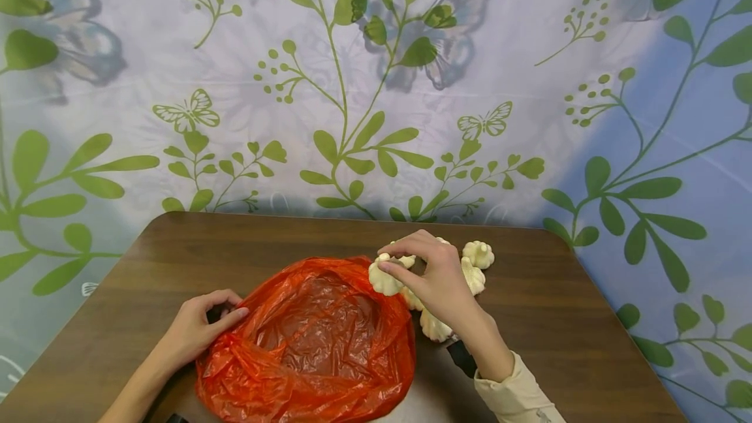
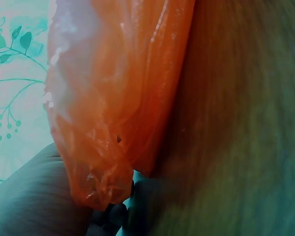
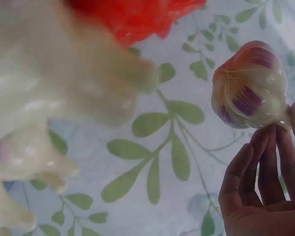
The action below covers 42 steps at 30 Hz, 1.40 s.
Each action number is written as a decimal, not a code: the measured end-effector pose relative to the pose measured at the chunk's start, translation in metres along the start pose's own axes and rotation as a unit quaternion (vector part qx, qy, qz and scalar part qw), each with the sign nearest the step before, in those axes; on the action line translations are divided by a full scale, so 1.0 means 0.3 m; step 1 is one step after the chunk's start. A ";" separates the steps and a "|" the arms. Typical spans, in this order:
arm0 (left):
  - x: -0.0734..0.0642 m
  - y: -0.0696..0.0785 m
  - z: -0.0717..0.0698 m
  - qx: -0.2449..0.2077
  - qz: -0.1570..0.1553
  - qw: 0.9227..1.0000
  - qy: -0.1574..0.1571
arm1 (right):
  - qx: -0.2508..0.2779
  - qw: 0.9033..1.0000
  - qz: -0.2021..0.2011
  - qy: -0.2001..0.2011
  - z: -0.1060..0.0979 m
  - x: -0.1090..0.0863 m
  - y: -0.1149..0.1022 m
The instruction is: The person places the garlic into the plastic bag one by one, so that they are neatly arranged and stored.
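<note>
A red plastic bag (image 1: 247, 384) lies on the table with its mouth open wide, and its inside shows no contents. My left hand (image 1: 194, 328) pinches the bag's left edge between thumb and fingers. In the left wrist view, the thin orange-red film (image 2: 113, 108) hides most of that hand. Just over the bag's right rim, my right hand (image 1: 437, 273) holds a garlic bulb (image 1: 384, 279) by its stem, fingertips against thumb. The right wrist view shows this bulb (image 3: 253, 88) as cream with purple patches and fine roots.
Several more garlic bulbs (image 1: 478, 254) lie in a group to the right of the bag, partly behind my right hand. The brown wooden table (image 1: 564, 331) ends at a wall cloth (image 1: 364, 96) printed with leaves and butterflies.
</note>
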State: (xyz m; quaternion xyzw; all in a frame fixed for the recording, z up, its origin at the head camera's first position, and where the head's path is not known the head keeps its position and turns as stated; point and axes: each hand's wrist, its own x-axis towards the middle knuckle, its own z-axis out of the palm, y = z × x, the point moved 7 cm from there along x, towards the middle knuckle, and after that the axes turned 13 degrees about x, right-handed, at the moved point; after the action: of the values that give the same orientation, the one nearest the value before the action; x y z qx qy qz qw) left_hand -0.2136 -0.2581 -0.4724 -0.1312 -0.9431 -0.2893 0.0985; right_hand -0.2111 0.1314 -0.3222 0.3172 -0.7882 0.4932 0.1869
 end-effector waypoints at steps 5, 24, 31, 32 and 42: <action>-0.003 0.006 0.000 -0.011 0.004 1.000 0.001 | 0.009 1.000 -0.001 -0.012 0.034 0.017 -0.014; -0.004 -0.002 -0.007 -0.006 0.011 1.000 0.007 | 0.046 0.997 -0.023 -0.052 0.234 0.083 -0.093; 0.000 0.003 -0.005 -0.010 0.009 1.000 0.002 | 0.068 0.995 -0.001 -0.068 0.292 0.088 -0.103; 0.000 0.005 -0.006 -0.010 0.010 1.000 0.004 | 0.071 0.995 -0.001 -0.070 0.297 0.088 -0.102; 0.000 0.011 -0.009 -0.015 0.011 1.000 0.004 | 0.095 0.991 -0.006 -0.094 0.384 0.099 -0.128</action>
State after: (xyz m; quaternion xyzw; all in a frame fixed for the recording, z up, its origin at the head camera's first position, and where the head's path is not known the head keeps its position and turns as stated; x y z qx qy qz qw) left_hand -0.2124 -0.2569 -0.4685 -0.1417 -0.9367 -0.3028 0.1036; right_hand -0.2042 0.0068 -0.3301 0.3831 -0.7499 0.5327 0.0838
